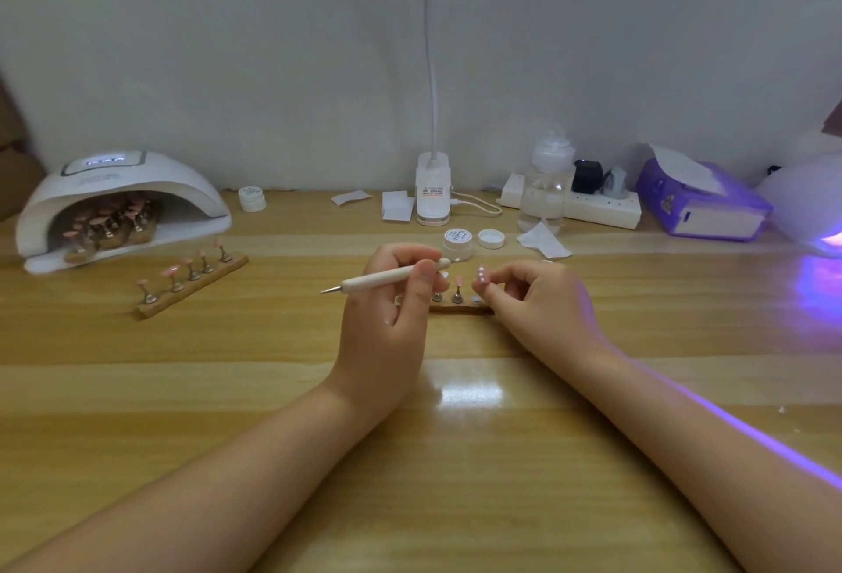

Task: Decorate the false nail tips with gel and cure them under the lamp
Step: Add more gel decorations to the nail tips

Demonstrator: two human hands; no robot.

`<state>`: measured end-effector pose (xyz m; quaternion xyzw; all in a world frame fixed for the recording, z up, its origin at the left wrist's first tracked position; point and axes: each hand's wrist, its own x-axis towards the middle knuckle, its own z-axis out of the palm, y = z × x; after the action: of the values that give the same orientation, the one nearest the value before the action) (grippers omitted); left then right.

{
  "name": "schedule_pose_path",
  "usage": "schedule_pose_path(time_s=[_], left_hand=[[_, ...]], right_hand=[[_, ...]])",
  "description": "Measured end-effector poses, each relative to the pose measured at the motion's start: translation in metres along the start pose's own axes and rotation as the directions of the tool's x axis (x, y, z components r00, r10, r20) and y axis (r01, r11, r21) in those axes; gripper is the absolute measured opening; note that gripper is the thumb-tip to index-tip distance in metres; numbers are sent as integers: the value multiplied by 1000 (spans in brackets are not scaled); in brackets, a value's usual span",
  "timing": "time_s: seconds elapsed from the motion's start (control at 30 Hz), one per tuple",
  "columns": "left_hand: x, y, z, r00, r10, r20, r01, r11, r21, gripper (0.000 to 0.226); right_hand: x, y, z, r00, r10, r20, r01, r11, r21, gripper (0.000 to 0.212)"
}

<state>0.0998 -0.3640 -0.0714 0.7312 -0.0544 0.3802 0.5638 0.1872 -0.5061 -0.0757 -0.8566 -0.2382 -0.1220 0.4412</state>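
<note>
My left hand [392, 299] grips a white dotting pen [387, 277], its far tip near the open white gel jar [459, 240]. My right hand [533, 294] pinches a pink nail tip [481, 276] with small white dots on it, just above a wooden holder strip [460, 309] that carries other pink tips on metal stands. A second strip of pink tips [191, 283] lies to the left. More tips sit inside the white curing lamp [123, 203] at the far left.
The jar's lid [490, 238] and a tissue [544, 240] lie behind the hands. At the back stand a clip lamp [433, 194], a clear pump bottle [546, 189], a power strip [597, 207], a purple tissue box [701, 203] and a second lamp [806, 203] glowing violet at right.
</note>
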Motion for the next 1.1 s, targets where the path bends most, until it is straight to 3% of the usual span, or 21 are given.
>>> schedule_pose_path(time_s=[0.13, 0.5, 0.63, 0.77, 0.83, 0.93, 1.0, 1.1], left_hand=[[-1, 2, 0, 1000, -2, 8, 2, 1000, 1, 10], [-1, 4, -1, 1000, -13, 15, 13, 1000, 6, 12], [0, 4, -2, 1000, -22, -1, 22, 1000, -11, 11], [0, 3, -2, 1000, -26, 7, 26, 1000, -13, 11], [0, 3, -3, 1000, -23, 15, 23, 1000, -17, 12], [0, 3, -3, 1000, -26, 16, 26, 1000, -17, 13], [0, 3, -3, 999, -31, 11, 31, 999, -17, 11], [0, 4, -3, 999, -31, 15, 31, 999, -14, 11]], right_hand=[[2, 1, 0, 998, 57, 41, -52, 991, -126, 9], [2, 1, 0, 991, 117, 72, -101, 976, -194, 10], [-1, -7, -12, 996, 77, -34, -83, 964, -253, 11], [7, -5, -30, 975, 17, -223, -57, 983, -172, 12], [12, 5, -34, 967, 12, -254, -69, 974, -215, 32], [16, 23, -35, 967, 188, -170, -231, 930, -285, 68], [19, 33, -34, 952, 293, -92, -306, 879, -366, 77], [23, 38, -33, 941, 336, -40, -317, 831, -457, 74]])
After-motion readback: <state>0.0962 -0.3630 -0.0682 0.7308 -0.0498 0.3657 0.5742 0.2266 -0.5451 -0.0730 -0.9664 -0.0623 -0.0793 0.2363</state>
